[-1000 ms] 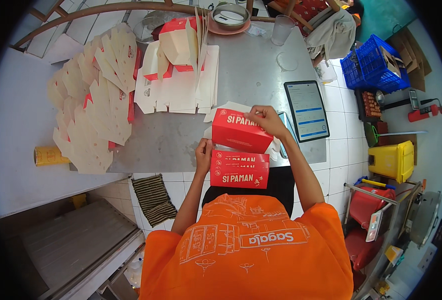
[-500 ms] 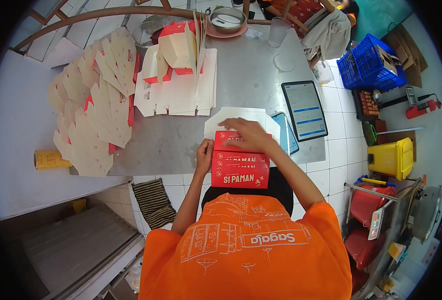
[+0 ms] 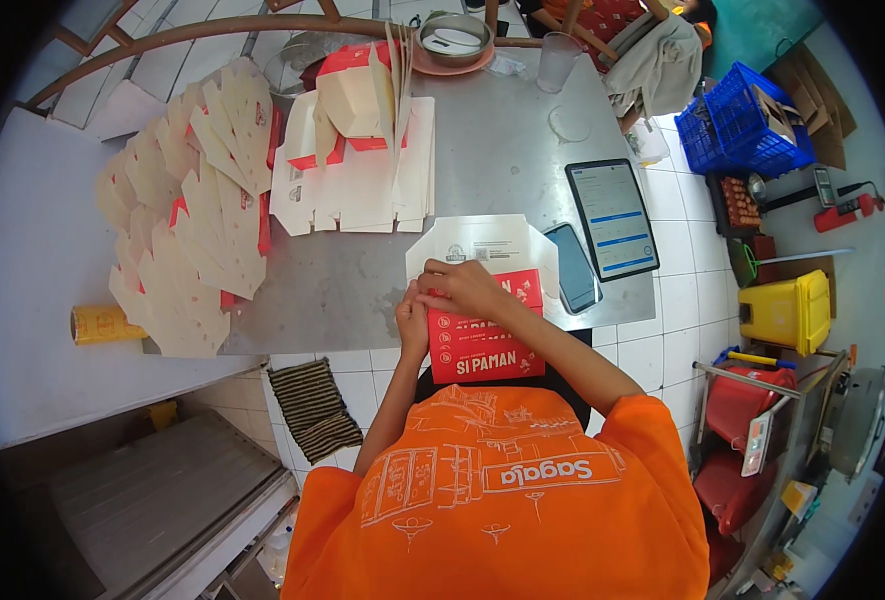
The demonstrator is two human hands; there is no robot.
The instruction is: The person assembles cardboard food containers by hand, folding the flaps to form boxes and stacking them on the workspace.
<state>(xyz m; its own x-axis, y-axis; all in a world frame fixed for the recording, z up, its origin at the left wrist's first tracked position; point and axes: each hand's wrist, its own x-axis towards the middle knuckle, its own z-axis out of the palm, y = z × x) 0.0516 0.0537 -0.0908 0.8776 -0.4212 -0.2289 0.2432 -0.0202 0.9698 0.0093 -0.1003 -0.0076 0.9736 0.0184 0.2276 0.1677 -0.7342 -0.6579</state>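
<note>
A red and white cardboard food box (image 3: 487, 366), with overlapping red printed panels facing up, lies at the table's near edge in front of my body. Beyond the red part, its white panel (image 3: 492, 232) is spread flat with angled corners. My left hand (image 3: 412, 320) is closed at the box's left edge. Just above it, my right hand (image 3: 465, 287) reaches across the red panels, its bent fingers pinching the same left side close to the left hand. The fingertips of both hands are partly hidden.
Flat white box blanks (image 3: 352, 205) lie behind, with folded red boxes (image 3: 357, 95) on top. More folded boxes (image 3: 192, 200) heap up at left beside a yellow roll (image 3: 105, 324). A phone (image 3: 574, 268) and tablet (image 3: 612, 218) lie at right; a metal bowl (image 3: 453, 40) and clear cup (image 3: 559, 63) stand far back.
My right hand has moved left from the middle of the box to its left edge, beside my left hand, uncovering more of the white panel. The phone's screen has gone darker.
</note>
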